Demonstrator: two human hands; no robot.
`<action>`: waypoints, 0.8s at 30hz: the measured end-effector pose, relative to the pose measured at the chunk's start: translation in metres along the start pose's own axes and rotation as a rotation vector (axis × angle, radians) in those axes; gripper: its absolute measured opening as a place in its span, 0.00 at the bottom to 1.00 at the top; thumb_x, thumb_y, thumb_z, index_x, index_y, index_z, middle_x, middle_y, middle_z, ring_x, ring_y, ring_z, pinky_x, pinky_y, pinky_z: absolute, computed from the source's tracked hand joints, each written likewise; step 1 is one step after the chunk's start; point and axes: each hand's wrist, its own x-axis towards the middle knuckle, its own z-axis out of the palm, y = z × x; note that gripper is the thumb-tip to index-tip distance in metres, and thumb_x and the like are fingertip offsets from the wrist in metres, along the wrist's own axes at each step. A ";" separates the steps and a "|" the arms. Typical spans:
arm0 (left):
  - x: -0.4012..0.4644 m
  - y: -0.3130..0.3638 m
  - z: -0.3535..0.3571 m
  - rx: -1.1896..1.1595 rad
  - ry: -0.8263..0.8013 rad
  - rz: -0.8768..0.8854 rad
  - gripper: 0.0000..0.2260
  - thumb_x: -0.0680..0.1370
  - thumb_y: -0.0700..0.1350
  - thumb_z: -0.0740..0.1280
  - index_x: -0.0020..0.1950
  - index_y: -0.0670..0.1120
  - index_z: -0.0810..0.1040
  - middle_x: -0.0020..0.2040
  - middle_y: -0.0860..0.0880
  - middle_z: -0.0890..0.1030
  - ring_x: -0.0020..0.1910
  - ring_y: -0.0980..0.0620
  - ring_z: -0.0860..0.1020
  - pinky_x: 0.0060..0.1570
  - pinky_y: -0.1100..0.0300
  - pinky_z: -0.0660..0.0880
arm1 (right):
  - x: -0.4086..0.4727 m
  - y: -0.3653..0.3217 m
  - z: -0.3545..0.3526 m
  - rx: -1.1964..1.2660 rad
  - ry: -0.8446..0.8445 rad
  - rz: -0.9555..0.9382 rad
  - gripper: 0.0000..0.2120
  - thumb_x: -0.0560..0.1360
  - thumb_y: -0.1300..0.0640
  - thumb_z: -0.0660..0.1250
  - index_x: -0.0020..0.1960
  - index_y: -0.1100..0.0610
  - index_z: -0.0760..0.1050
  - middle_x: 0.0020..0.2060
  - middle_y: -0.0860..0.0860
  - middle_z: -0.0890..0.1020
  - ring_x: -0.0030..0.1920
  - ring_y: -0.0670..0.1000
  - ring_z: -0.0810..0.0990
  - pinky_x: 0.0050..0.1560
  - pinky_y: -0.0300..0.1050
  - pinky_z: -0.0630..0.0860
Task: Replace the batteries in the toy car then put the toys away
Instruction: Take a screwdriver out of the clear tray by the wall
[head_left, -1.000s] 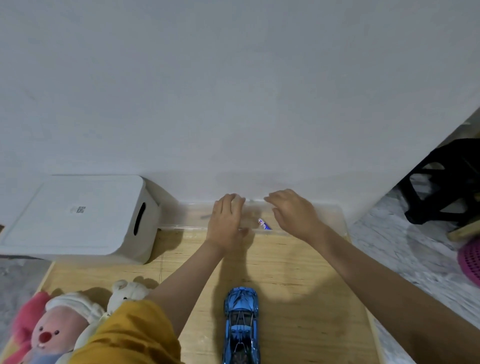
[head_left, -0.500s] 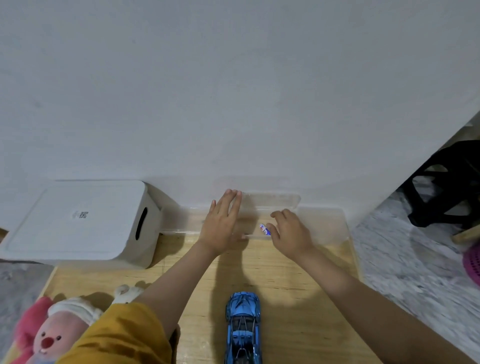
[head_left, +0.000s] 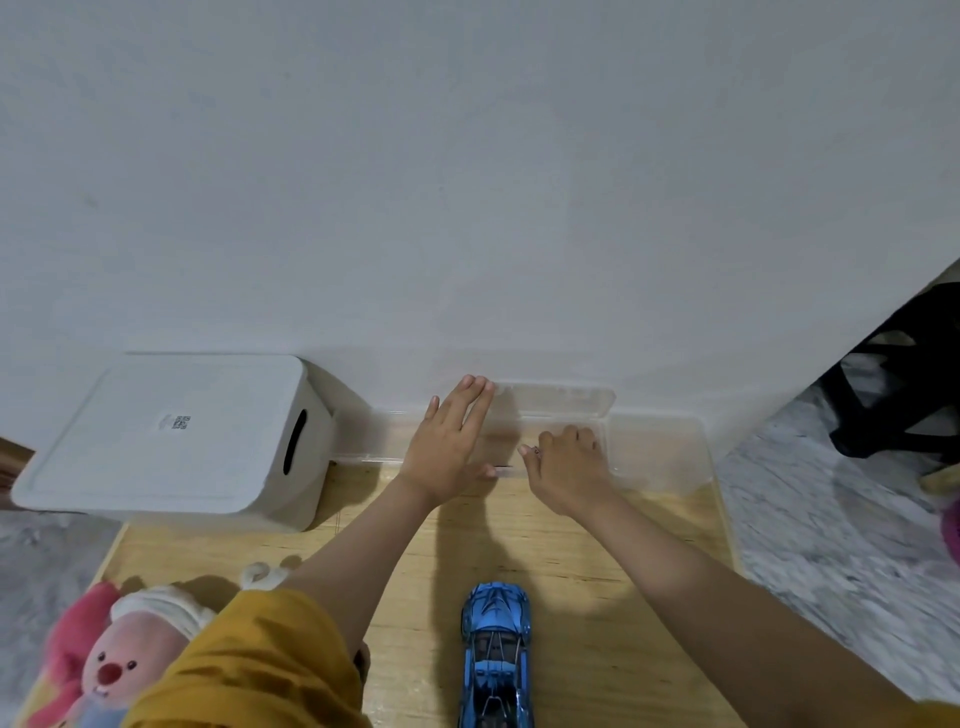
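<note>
Your right hand (head_left: 569, 462) now reaches deeper into the clear box (head_left: 657, 457), fingers curled; what they pinch, you cannot tell. Left hand (head_left: 449, 441), fingers straight, braces the lid (head_left: 556, 400). Keep it propped. The toy car (head_left: 496, 654) waits nearby.

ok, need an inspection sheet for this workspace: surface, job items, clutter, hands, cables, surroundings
Surface: light wooden board on the floor, against a white wall.
Job's things: blue toy car near the front edge, wheels down; clear plastic box at the wall with its lid raised; white storage bin left of it, lid on. No batteries can be made out.
Clutter: pink plush toy at the front left, partly behind a yellow sleeve.
Hands: left hand flat, fingers straight, on the clear box; right hand curled inside it, contents hidden.
Cables: nothing seen.
Surroundings: grey marbled floor; black chair legs at right.
</note>
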 end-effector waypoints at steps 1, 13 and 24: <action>0.000 0.000 0.000 -0.004 0.002 0.002 0.47 0.70 0.59 0.72 0.78 0.44 0.47 0.78 0.47 0.51 0.78 0.49 0.46 0.73 0.45 0.52 | 0.001 0.000 0.001 0.015 -0.004 -0.010 0.27 0.80 0.41 0.43 0.63 0.58 0.70 0.58 0.61 0.72 0.60 0.62 0.69 0.60 0.55 0.66; 0.000 -0.002 0.001 -0.002 0.012 0.016 0.48 0.69 0.60 0.72 0.77 0.44 0.47 0.78 0.47 0.52 0.78 0.49 0.46 0.73 0.46 0.52 | 0.009 0.009 0.014 0.267 -0.054 -0.148 0.20 0.81 0.43 0.47 0.56 0.50 0.75 0.49 0.54 0.72 0.59 0.58 0.67 0.51 0.55 0.74; 0.000 -0.004 0.003 -0.017 0.024 0.014 0.49 0.69 0.60 0.73 0.77 0.45 0.46 0.78 0.47 0.52 0.77 0.50 0.46 0.74 0.47 0.51 | 0.017 0.010 0.009 0.433 -0.120 -0.114 0.16 0.78 0.41 0.54 0.34 0.45 0.66 0.38 0.45 0.72 0.44 0.51 0.75 0.40 0.45 0.67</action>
